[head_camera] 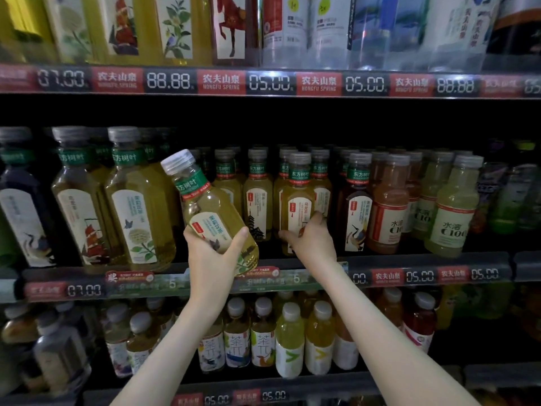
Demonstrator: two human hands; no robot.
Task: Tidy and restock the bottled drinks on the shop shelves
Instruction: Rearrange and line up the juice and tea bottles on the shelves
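Left hand (212, 253): grips tea bottle (210, 209) in front of middle shelf (424, 263), long axis tilted, cap up-left.
Right hand (311, 240): fingers wrapped round upright shelf bottle (297, 200), just right.

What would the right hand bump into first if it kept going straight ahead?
The right hand grips the front yellow tea bottle; going further would probably push it against the bottles standing behind, though depth is hard to judge.
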